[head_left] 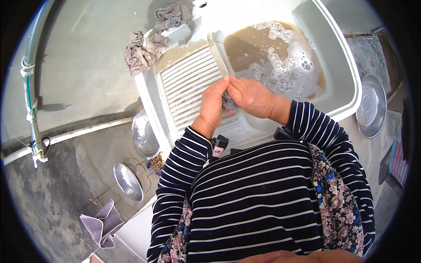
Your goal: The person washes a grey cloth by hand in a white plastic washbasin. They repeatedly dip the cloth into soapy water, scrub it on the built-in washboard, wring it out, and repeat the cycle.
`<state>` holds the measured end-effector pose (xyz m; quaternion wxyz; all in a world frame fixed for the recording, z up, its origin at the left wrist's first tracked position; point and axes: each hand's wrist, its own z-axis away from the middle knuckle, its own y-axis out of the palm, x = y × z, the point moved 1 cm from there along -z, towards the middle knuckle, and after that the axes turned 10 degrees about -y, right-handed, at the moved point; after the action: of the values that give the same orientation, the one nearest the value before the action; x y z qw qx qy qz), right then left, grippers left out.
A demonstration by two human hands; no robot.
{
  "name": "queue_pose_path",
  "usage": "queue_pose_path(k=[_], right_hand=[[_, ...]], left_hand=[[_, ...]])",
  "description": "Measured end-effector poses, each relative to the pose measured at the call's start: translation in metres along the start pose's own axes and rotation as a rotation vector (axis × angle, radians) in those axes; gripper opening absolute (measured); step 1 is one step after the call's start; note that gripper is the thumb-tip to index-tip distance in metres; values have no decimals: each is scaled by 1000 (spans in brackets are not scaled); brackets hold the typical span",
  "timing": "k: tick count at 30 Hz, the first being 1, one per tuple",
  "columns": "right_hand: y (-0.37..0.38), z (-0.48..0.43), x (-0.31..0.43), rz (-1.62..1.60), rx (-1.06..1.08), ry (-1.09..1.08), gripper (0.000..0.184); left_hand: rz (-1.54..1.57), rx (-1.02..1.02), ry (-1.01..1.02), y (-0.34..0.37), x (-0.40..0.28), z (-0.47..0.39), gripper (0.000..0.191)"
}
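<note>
Both hands meet over the divider of a white laundry sink (354,95), beside its ribbed washboard (190,82). My left hand (210,102) and my right hand (251,95) are pressed together around a bunched, wet-looking grey cloth (229,101). Only a small part of that cloth shows below the fingers; the rest is hidden in the grip. To the right, the basin holds murky brown water (253,46) with white suds (279,74). On the sink's left rim lie two crumpled grey-brown cloths, one nearer (141,54) and one farther back (174,14).
A hose with a tap (38,154) hangs along the left wall. Metal bowls stand left of the sink, one upper (144,134) and one lower (128,182). A lilac fabric item (103,223) lies below them. Right of the sink is a round metal lid or basin (371,105).
</note>
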<state>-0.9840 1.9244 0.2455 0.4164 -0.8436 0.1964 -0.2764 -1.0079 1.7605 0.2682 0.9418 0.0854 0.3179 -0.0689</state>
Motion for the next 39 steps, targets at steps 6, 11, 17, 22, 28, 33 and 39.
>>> queue_pose_path(k=[6, 11, 17, 22, 28, 33, 39], right_hand=[[-7, 10, -5, -377, -121, 489, 34], [-17, 24, -11, -784, -260, 519, 35], [-41, 38, -20, -967, 5, 764, 34], [-58, 41, -21, -1558, 243, 978, 36], [-66, 43, -27, -1781, -4, 912, 30], [-68, 53, -48, -1528, -215, 1080, 25], [-71, 74, -74, -1401, -663, 1107, 20]], left_hand=[[-196, -218, 643, 43, -3, -32, 36], [-714, -290, 970, 60, -1, -31, 27], [-925, -116, 1169, 79, -23, -12, 25], [-990, -23, 1254, 88, -34, -5, 26], [-800, 55, 1037, 77, -28, -10, 18], [-273, 296, 374, 46, -15, -7, 28], [81, 145, 252, -10, -2, -9, 35]])
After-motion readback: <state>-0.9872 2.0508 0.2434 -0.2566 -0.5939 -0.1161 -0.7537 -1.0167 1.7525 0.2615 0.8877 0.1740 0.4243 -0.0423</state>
